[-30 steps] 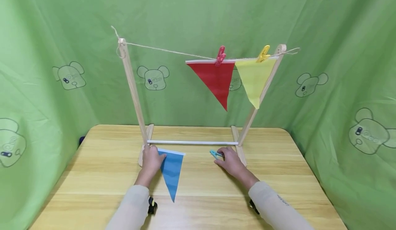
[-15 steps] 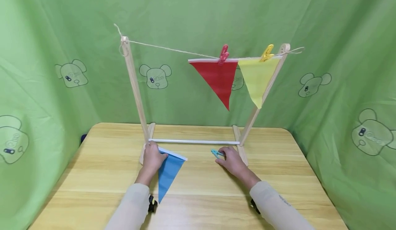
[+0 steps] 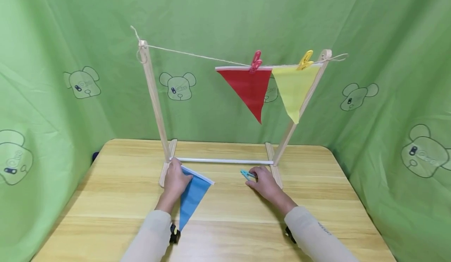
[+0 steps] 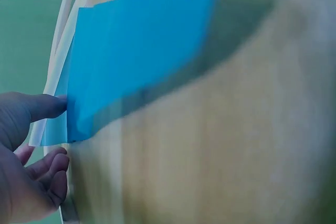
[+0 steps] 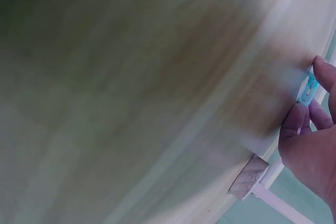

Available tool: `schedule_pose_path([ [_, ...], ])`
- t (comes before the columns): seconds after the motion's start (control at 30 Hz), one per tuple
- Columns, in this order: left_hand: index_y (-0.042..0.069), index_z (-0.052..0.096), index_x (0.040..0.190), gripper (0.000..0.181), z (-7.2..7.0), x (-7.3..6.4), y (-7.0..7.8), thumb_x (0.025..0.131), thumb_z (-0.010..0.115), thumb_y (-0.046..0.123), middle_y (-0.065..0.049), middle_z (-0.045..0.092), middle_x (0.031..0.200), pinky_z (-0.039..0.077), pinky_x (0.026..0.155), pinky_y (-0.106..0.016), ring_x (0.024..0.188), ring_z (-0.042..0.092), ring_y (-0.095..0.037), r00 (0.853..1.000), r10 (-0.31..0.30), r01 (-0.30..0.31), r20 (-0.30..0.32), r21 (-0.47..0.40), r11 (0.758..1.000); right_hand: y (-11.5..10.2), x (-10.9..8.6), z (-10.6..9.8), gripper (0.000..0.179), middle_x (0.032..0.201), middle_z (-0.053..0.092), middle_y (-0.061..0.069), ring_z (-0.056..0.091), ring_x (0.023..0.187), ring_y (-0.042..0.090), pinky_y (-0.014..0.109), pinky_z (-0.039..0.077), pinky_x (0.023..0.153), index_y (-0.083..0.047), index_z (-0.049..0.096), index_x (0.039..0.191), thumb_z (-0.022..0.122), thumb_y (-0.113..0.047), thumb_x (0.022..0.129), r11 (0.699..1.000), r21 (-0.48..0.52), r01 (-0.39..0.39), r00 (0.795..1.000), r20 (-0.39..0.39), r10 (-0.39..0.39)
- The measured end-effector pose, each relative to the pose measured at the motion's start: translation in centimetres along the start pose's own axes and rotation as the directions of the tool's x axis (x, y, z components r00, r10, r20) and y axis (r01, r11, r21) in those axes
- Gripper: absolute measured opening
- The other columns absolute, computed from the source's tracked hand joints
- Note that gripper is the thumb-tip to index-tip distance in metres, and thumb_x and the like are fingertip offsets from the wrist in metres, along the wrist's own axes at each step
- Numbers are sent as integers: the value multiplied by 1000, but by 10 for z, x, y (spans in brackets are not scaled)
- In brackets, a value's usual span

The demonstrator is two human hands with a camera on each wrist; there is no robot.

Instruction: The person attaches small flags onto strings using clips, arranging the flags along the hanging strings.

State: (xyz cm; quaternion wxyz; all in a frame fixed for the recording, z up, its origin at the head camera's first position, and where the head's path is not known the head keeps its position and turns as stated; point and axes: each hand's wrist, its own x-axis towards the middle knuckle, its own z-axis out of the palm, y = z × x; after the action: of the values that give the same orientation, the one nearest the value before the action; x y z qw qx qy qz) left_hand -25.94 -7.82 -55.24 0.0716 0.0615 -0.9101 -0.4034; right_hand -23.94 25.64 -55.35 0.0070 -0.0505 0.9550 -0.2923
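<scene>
My left hand (image 3: 177,179) pinches the white-edged top of a blue triangular flag (image 3: 193,197) between thumb and fingers, near its left corner. The flag's tip points down toward my wrist; in the left wrist view the blue cloth (image 4: 136,51) casts a shadow on the table. My right hand (image 3: 263,181) holds a light-blue clothespin (image 3: 246,174) by its handles, above the table near the stand's right foot. In the right wrist view the clothespin (image 5: 308,90) sits between thumb and fingertips. A red flag (image 3: 249,87) and a yellow flag (image 3: 294,89) hang on the string (image 3: 190,53).
A red clothespin (image 3: 255,61) and a yellow clothespin (image 3: 305,60) grip the flags' top edges. The string runs between two wooden posts (image 3: 155,101), joined low down by a white rod (image 3: 222,161). A green curtain (image 3: 218,15) surrounds the wooden table (image 3: 225,207).
The blue flag has tilted in my left hand: its right corner dropped and its tip swung left. My right hand with the clothespin stays nearly still. The head view shifted slightly.
</scene>
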Motion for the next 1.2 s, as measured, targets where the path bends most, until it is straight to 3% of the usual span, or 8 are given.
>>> schedule_pose_path([
  [0.37, 3, 48, 119, 62, -1, -3, 2, 75, 91, 6, -25, 68, 100, 54, 76, -56, 92, 67, -44, 1000, 7, -6, -27, 31, 1000, -1, 0, -1, 43, 110, 59, 12, 56, 95, 22, 40, 54, 84, 1, 67, 121, 83, -23, 89, 1000, -3, 2, 1000, 5, -2],
  [0.67, -2, 55, 130, 61, 1, -1, 1, 78, 88, 4, -28, 68, 110, 54, 87, -57, 106, 64, -44, 1000, -7, 7, 22, 14, 1000, 0, 0, 0, 39, 106, 59, 11, 54, 91, 20, 35, 51, 79, 0, 68, 117, 83, -21, 88, 1000, 6, 16, 1000, -4, -16],
  [0.87, -4, 60, 121, 49, 0, 1, -3, 79, 85, 0, -27, 70, 113, 56, 92, -55, 108, 67, -43, 998, 15, -13, 54, -26, 1000, 2, 0, -1, 34, 101, 58, 9, 53, 88, 19, 31, 48, 75, -1, 69, 113, 84, -19, 88, 999, 26, 26, 1000, -10, -26],
  [1.03, -2, 61, 110, 39, -4, 0, -4, 80, 84, -1, -22, 71, 102, 59, 82, -51, 95, 70, -37, 997, 20, -15, 78, -60, 998, 3, 2, 0, 31, 98, 58, 8, 53, 87, 18, 30, 48, 75, -2, 70, 111, 84, -17, 87, 999, 35, 30, 999, -13, -29],
  [1.2, 1, 59, 99, 30, -5, 0, -4, 81, 83, -2, -14, 66, 90, 56, 69, -39, 83, 64, -27, 994, 36, -25, 108, -105, 994, 4, 2, 0, 31, 97, 57, 7, 52, 86, 18, 29, 47, 73, -3, 70, 110, 84, -18, 87, 999, 29, 19, 1000, -1, -19],
])
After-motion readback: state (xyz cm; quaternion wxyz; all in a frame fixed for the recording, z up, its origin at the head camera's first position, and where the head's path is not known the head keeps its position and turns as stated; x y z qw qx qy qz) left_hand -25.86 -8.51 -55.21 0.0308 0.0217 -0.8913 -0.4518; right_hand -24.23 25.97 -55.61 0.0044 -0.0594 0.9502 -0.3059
